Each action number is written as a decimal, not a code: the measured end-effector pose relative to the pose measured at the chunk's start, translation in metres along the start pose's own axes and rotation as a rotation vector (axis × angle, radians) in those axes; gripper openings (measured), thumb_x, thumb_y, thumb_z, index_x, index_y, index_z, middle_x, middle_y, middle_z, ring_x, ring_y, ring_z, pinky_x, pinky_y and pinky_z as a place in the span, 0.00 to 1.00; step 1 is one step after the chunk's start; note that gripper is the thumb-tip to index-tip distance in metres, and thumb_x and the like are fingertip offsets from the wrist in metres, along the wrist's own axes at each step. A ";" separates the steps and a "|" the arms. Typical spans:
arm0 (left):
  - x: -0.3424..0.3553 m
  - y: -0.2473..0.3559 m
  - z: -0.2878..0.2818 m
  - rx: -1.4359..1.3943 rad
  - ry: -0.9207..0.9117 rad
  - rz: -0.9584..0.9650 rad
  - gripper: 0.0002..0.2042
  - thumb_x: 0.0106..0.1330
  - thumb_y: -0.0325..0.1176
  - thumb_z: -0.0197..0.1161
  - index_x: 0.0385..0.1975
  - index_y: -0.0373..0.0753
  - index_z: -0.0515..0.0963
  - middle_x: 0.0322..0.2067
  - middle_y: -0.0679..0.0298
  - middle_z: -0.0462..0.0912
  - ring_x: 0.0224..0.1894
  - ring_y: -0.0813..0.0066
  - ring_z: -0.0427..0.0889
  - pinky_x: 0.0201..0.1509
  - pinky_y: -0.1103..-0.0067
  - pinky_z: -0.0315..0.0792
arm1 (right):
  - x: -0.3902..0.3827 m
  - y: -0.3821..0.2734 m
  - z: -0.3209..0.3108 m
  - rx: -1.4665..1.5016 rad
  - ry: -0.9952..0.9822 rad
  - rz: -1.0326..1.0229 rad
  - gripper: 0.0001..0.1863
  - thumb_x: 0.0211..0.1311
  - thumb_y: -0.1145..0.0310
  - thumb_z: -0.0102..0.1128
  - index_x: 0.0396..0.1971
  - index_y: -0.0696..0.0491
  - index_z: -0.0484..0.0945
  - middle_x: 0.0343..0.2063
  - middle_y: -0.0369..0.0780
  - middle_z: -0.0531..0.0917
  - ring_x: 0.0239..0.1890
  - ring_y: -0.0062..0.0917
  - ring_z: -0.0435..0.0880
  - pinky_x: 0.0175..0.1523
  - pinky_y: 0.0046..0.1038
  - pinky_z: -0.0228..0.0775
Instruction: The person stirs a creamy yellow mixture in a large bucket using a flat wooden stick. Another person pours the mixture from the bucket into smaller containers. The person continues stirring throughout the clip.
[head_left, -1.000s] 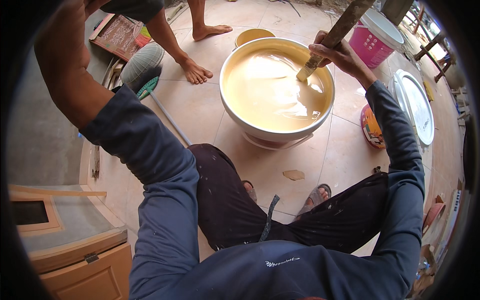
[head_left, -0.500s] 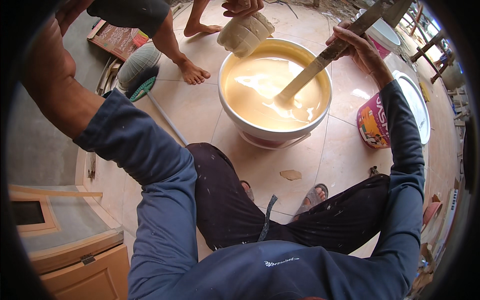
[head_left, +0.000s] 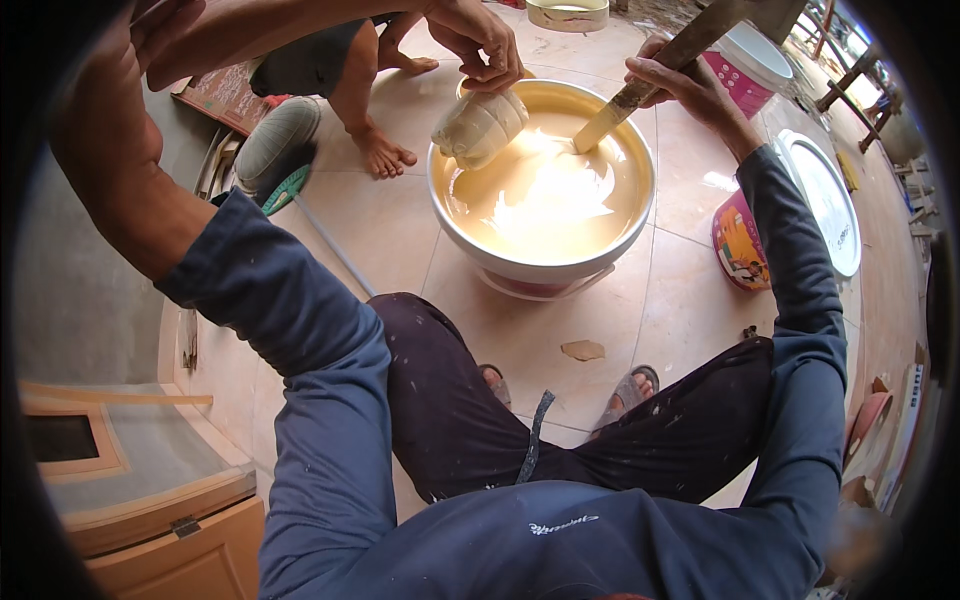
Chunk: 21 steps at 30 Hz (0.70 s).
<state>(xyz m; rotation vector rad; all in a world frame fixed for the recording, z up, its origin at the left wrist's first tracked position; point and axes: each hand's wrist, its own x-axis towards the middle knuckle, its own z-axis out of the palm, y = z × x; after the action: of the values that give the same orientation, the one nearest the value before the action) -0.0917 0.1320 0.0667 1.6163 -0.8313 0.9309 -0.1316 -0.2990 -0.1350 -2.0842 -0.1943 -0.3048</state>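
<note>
My right hand (head_left: 680, 82) is closed round a flat, stained stick (head_left: 635, 95), its lower end dipped in cream-coloured liquid in a large white-rimmed bucket (head_left: 540, 256). At the upper-left edge, my left hand (head_left: 155, 38) is raised; its fingers are partly cut off and their grip is unclear. Another person's hand (head_left: 480, 50) reaches across to the bucket, gripping a pale ribbed plastic container (head_left: 478, 130) above the liquid. That container is tilted over the left part of the bucket.
The co-worker's bare foot (head_left: 385, 155) is left of the bucket. A broom (head_left: 288, 190) lies farther left. Pink pails (head_left: 745, 85) (head_left: 735, 245) and a white lid (head_left: 840, 230) stand at the right. A cabinet door (head_left: 170, 560) is at lower left, a round tub (head_left: 567, 15) behind.
The other person's hand has come in from the top with the pale container and lowered it over the bucket. My stick has shifted about in the liquid.
</note>
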 end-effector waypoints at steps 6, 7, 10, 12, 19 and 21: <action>0.007 -0.014 -0.006 0.051 -0.094 0.038 0.16 0.76 0.39 0.57 0.49 0.30 0.82 0.39 0.50 0.88 0.40 0.60 0.89 0.45 0.74 0.83 | -0.008 0.023 0.015 0.031 -0.152 0.118 0.20 0.67 0.48 0.66 0.36 0.52 0.77 0.31 0.38 0.84 0.36 0.22 0.89 0.37 0.27 0.88; 0.008 -0.016 -0.006 0.053 -0.102 0.036 0.16 0.76 0.39 0.58 0.49 0.31 0.83 0.40 0.51 0.88 0.41 0.60 0.90 0.47 0.73 0.83 | -0.009 0.024 0.014 0.042 -0.168 0.137 0.20 0.67 0.48 0.66 0.36 0.52 0.77 0.31 0.38 0.84 0.35 0.22 0.89 0.36 0.27 0.88; 0.005 -0.015 -0.006 0.060 -0.105 0.014 0.14 0.75 0.34 0.58 0.49 0.31 0.83 0.42 0.50 0.88 0.44 0.58 0.90 0.52 0.71 0.82 | -0.015 0.017 0.022 0.091 -0.206 0.178 0.20 0.65 0.49 0.67 0.36 0.51 0.77 0.30 0.37 0.84 0.35 0.21 0.88 0.34 0.26 0.87; 0.004 -0.014 -0.005 0.053 -0.094 -0.009 0.13 0.75 0.32 0.57 0.49 0.30 0.83 0.43 0.49 0.88 0.44 0.57 0.90 0.53 0.71 0.83 | -0.017 0.015 0.026 0.140 -0.221 0.182 0.19 0.65 0.49 0.68 0.36 0.50 0.77 0.30 0.37 0.84 0.34 0.20 0.88 0.33 0.26 0.86; 0.005 -0.014 -0.007 0.036 -0.107 -0.002 0.15 0.76 0.32 0.55 0.52 0.29 0.82 0.45 0.47 0.87 0.46 0.54 0.89 0.55 0.67 0.83 | -0.019 0.012 -0.010 0.323 -0.023 0.223 0.20 0.63 0.52 0.69 0.41 0.53 0.77 0.32 0.44 0.86 0.34 0.28 0.90 0.36 0.32 0.87; 0.007 -0.019 -0.013 0.041 -0.134 0.041 0.15 0.76 0.32 0.53 0.52 0.29 0.82 0.45 0.47 0.87 0.46 0.53 0.89 0.55 0.66 0.83 | -0.020 0.012 -0.018 0.334 0.048 0.204 0.20 0.63 0.52 0.68 0.43 0.53 0.77 0.33 0.44 0.86 0.35 0.28 0.90 0.38 0.32 0.86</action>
<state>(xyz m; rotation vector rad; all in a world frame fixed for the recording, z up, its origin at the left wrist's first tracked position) -0.0740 0.1487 0.0666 1.7173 -0.9460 0.8801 -0.1497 -0.3208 -0.1422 -1.7468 -0.0018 -0.1842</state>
